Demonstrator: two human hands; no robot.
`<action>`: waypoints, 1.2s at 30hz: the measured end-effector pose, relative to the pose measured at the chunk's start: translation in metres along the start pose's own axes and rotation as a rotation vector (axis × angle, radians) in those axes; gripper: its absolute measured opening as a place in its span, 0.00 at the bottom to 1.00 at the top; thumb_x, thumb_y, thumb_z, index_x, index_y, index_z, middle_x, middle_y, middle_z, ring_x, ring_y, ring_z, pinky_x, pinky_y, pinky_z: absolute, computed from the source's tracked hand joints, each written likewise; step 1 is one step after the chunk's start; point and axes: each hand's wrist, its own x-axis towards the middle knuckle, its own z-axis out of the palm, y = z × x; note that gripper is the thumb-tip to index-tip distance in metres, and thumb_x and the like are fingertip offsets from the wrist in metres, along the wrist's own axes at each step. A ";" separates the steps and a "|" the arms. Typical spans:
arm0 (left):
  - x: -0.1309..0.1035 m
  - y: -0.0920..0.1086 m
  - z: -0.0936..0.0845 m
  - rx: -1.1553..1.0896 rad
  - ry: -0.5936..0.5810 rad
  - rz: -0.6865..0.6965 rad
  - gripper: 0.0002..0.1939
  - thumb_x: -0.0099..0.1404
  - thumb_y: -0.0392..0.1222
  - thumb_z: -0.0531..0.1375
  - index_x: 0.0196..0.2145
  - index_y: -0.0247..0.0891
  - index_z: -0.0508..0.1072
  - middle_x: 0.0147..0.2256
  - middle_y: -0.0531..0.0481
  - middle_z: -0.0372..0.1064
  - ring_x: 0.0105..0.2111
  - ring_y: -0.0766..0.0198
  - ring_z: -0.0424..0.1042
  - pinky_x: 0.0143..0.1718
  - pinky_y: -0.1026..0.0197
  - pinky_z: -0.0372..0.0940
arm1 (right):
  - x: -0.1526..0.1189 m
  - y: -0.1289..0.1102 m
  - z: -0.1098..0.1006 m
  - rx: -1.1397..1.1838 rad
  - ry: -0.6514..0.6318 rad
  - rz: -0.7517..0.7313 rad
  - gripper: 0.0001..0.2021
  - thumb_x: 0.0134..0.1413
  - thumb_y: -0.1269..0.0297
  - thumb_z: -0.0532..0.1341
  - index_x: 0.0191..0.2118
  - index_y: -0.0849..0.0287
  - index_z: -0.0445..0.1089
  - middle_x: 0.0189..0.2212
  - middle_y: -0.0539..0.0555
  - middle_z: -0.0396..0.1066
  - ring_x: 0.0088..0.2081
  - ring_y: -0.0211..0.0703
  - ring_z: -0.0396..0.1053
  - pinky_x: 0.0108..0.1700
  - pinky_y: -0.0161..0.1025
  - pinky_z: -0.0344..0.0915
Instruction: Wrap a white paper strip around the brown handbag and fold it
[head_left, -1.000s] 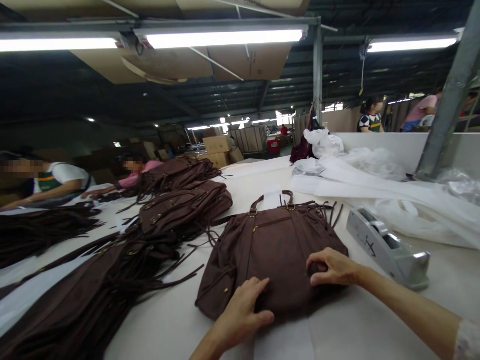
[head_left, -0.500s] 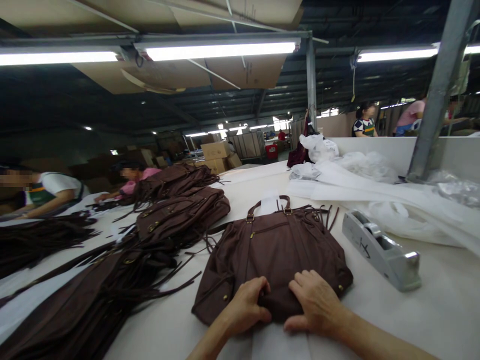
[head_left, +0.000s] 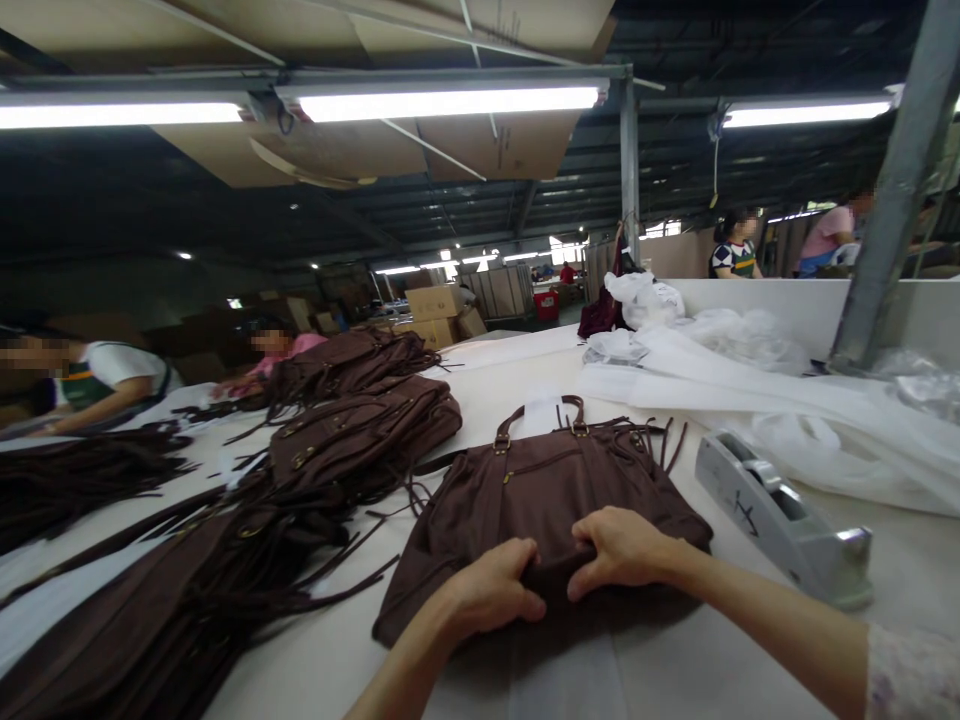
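Observation:
A dark brown handbag lies on the white table, its two handles pointing away from me and white paper wrapped round them. At the bag's near edge, my left hand grips the bottom, thumb below and fingers on top. My right hand pinches the same edge a little to the right, leaving a small gap between the hands. The near edge looks slightly raised off the table. Under the bag, a white sheet shows towards me.
Right of the bag stands a grey tape dispenser. More brown bags are piled on the left, with loose straps reaching towards my bag. White plastic wrapping covers the back right. Two co-workers sit at the left.
My right hand has moved up and slightly left, from a spread hold to a pinch on the bag's edge. The near edge of the bag has lifted a little.

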 end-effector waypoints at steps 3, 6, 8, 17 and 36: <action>0.002 0.004 -0.004 0.048 0.088 -0.011 0.14 0.50 0.41 0.59 0.37 0.40 0.66 0.37 0.51 0.68 0.37 0.58 0.68 0.32 0.62 0.56 | 0.008 0.002 -0.010 -0.014 0.012 0.012 0.22 0.41 0.39 0.66 0.31 0.55 0.69 0.29 0.48 0.72 0.31 0.42 0.68 0.26 0.35 0.46; 0.012 0.004 -0.009 0.111 0.179 0.012 0.10 0.53 0.41 0.58 0.35 0.40 0.65 0.37 0.50 0.68 0.38 0.56 0.68 0.35 0.60 0.56 | 0.020 0.009 -0.018 -0.107 0.028 0.016 0.23 0.42 0.39 0.66 0.31 0.55 0.69 0.30 0.50 0.73 0.32 0.45 0.70 0.26 0.36 0.47; 0.022 -0.001 -0.006 0.147 0.217 0.040 0.10 0.56 0.43 0.59 0.36 0.41 0.65 0.38 0.50 0.69 0.40 0.55 0.68 0.36 0.59 0.57 | 0.029 0.016 -0.014 -0.181 0.047 -0.001 0.25 0.43 0.37 0.64 0.34 0.55 0.69 0.31 0.52 0.74 0.34 0.49 0.72 0.27 0.37 0.50; 0.056 -0.025 0.022 0.231 0.197 0.066 0.19 0.59 0.56 0.60 0.42 0.40 0.69 0.40 0.43 0.73 0.42 0.47 0.72 0.39 0.55 0.61 | 0.048 0.030 0.033 -0.241 0.051 -0.029 0.25 0.48 0.39 0.63 0.41 0.57 0.67 0.35 0.58 0.76 0.38 0.57 0.74 0.34 0.39 0.62; 0.084 -0.016 0.048 -0.207 0.435 -0.001 0.12 0.65 0.49 0.49 0.29 0.40 0.62 0.30 0.55 0.68 0.34 0.62 0.68 0.33 0.64 0.59 | 0.016 0.085 -0.038 0.040 -0.145 0.107 0.17 0.44 0.50 0.68 0.34 0.56 0.71 0.28 0.46 0.69 0.31 0.38 0.66 0.26 0.32 0.54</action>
